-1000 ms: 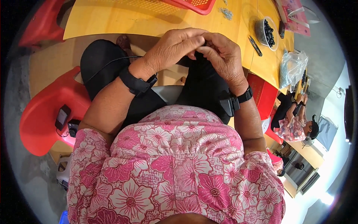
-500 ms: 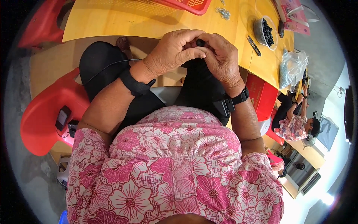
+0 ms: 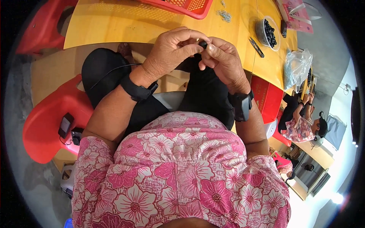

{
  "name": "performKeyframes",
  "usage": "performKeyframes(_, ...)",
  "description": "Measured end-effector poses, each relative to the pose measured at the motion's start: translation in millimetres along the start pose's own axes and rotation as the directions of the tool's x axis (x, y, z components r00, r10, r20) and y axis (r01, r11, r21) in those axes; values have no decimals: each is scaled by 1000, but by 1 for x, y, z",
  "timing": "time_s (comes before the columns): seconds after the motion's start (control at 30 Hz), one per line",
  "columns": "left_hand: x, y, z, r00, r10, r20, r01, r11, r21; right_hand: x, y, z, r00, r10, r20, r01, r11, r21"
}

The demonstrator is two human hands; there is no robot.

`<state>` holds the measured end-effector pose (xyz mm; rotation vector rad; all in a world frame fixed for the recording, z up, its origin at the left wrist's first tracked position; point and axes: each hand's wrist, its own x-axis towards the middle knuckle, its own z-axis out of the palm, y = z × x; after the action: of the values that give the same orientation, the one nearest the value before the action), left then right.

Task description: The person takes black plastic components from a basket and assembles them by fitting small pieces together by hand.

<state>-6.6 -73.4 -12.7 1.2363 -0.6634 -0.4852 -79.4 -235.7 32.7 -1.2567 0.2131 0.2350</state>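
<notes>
Above my lap, just off the table edge, both hands meet at a small round black piece (image 3: pixel 203 44). My left hand (image 3: pixel 169 51) pinches it between thumb and forefinger. My right hand (image 3: pixel 223 60) has its thumb and forefinger closed against the piece's other side, its remaining fingers curled below. The fingertips cover part of the piece, so its exact kind cannot be made out. Similar-looking black pieces fill a clear round tub (image 3: pixel 260 33) on the table to the right. Beside that tub lie small dark thread snips (image 3: pixel 257 47).
On the yellow table (image 3: pixel 110 19) are a red basket (image 3: pixel 197 15), a small pile of shiny bits (image 3: pixel 224 16), a clear plastic bag (image 3: pixel 298 66) and a pink bag (image 3: pixel 298 22). A red box (image 3: pixel 262 95) stands under the edge. Another person (image 3: pixel 298 127) sits at right.
My right hand has turned at the wrist and its fingers have loosened, so more of the black piece shows. My left hand has shifted slightly left and still pinches it.
</notes>
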Motion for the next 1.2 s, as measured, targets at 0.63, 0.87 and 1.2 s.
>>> performKeyframes(0.63, -1, -4, 1, 996, -57, -73, 62, 996, 70, 2, 22, -19, 955, 272, 120, -297, 872, 389)
performKeyframes(0.87, -2, -3, 2, 994, -71, -78, 74, 996, 41, -1, 18, -11, 970, 228, 79, -241, 901, 361)
performKeyframes(1.2, -5, -1, 4, 982, -166, -88, 159, 984, -78, 1, 17, 9, 929, -107, -354, 113, 994, -3)
